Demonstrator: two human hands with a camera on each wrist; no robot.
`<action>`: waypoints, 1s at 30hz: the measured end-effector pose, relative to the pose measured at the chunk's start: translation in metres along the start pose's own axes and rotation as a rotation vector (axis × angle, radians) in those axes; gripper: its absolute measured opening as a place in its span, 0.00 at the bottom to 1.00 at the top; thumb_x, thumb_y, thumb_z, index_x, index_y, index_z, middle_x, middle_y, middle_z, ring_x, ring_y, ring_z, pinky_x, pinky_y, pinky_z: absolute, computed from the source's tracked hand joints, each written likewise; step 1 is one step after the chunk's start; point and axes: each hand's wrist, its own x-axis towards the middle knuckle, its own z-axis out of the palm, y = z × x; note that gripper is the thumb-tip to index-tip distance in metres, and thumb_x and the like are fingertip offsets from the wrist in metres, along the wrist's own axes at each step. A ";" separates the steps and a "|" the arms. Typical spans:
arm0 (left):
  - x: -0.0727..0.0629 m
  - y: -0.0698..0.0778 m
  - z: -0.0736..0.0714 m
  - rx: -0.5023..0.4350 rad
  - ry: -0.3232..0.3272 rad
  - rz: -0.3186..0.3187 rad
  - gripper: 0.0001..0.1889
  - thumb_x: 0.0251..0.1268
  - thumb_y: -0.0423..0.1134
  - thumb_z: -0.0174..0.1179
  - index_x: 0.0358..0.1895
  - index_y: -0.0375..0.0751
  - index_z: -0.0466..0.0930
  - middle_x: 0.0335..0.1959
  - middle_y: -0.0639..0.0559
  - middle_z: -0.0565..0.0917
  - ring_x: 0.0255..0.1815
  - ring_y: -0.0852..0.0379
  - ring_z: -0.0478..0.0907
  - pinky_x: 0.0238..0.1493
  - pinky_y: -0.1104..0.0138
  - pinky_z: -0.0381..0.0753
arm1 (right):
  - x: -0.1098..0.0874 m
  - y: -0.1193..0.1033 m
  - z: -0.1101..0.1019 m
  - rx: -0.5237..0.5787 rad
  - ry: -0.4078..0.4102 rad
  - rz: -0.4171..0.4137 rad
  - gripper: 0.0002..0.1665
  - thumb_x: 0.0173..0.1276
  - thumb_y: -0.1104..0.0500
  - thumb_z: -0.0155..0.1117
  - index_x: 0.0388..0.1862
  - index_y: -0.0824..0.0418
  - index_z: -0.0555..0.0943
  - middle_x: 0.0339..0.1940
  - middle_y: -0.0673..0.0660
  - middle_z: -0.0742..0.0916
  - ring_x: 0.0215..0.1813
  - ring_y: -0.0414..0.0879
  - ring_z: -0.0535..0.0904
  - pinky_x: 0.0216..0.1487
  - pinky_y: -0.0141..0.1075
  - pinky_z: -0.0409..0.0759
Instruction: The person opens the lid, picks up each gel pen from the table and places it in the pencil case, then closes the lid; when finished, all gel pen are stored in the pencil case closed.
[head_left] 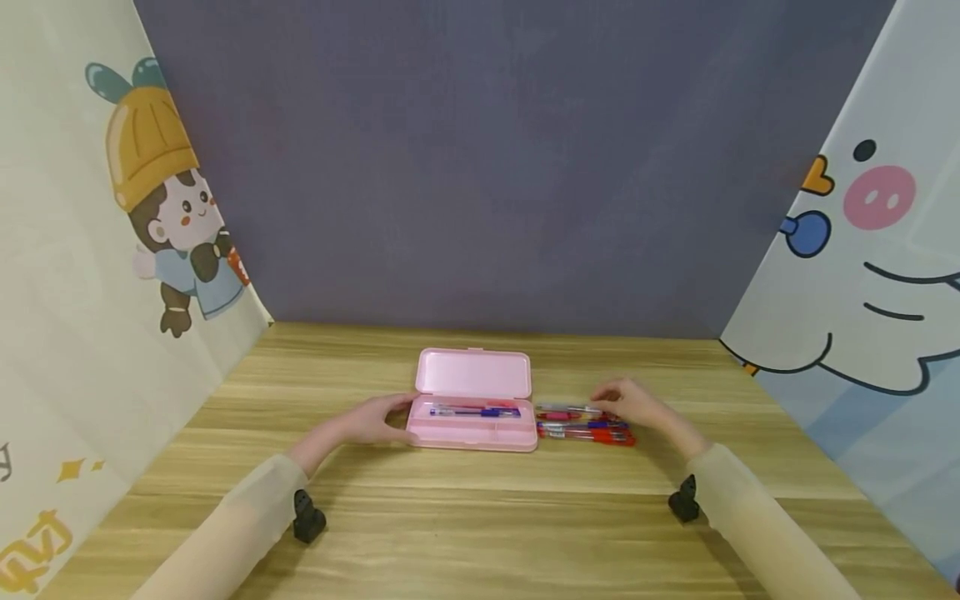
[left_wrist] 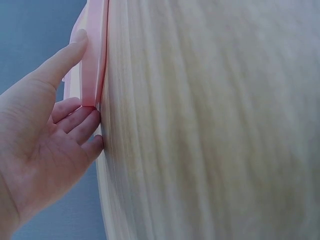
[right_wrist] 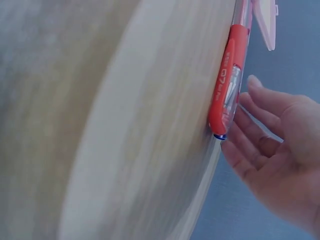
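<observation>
A pink pencil case point(head_left: 471, 444) lies with its lid point(head_left: 474, 373) raised at the back, and several pens point(head_left: 480, 412), blue and red among them, rest in its rear compartment. My left hand point(head_left: 377, 418) holds the left end of the case; the left wrist view shows the thumb point(left_wrist: 75, 47) against its pink wall and the other fingers bent at its end. To the right of the case lies a group of loose pens point(head_left: 577, 427). At their right ends are the fingertips of my right hand point(head_left: 628, 403), thumb apart from the fingers, just behind a red gel pen point(right_wrist: 227, 85).
The wooden table point(head_left: 480, 517) reaches back to a dark grey panel point(head_left: 480, 167). White panels with cartoon figures stand at the left point(head_left: 75, 250) and right point(head_left: 900, 317). Both sleeved forearms come in from the front, each with a small black device point(head_left: 307, 517) at the wrist.
</observation>
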 end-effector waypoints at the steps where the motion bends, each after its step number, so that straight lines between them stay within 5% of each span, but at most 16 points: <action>1: 0.000 0.000 0.000 -0.006 -0.001 -0.006 0.45 0.50 0.54 0.69 0.70 0.37 0.60 0.67 0.38 0.67 0.68 0.43 0.64 0.70 0.51 0.61 | 0.000 0.000 0.001 -0.011 -0.007 -0.004 0.13 0.66 0.57 0.62 0.43 0.65 0.84 0.37 0.58 0.87 0.37 0.46 0.81 0.35 0.37 0.81; 8: 0.001 -0.001 0.001 0.013 0.002 0.012 0.45 0.50 0.54 0.69 0.70 0.37 0.60 0.66 0.37 0.68 0.67 0.42 0.65 0.69 0.50 0.62 | 0.000 0.000 0.005 -0.059 0.004 0.004 0.10 0.65 0.59 0.63 0.39 0.65 0.85 0.40 0.60 0.85 0.42 0.54 0.80 0.46 0.49 0.80; 15: 0.001 -0.003 0.002 -0.009 0.004 0.005 0.45 0.51 0.53 0.69 0.70 0.37 0.60 0.67 0.37 0.67 0.68 0.42 0.64 0.70 0.51 0.62 | 0.002 -0.002 0.004 -0.039 0.000 -0.004 0.06 0.63 0.61 0.64 0.35 0.64 0.83 0.32 0.55 0.84 0.33 0.44 0.78 0.33 0.37 0.77; 30: 0.001 -0.002 0.002 -0.017 0.005 0.006 0.44 0.51 0.52 0.69 0.70 0.37 0.60 0.66 0.37 0.68 0.68 0.41 0.64 0.70 0.50 0.61 | 0.001 0.002 0.000 -0.014 -0.030 -0.034 0.03 0.62 0.64 0.64 0.32 0.64 0.82 0.31 0.55 0.84 0.33 0.44 0.79 0.34 0.35 0.79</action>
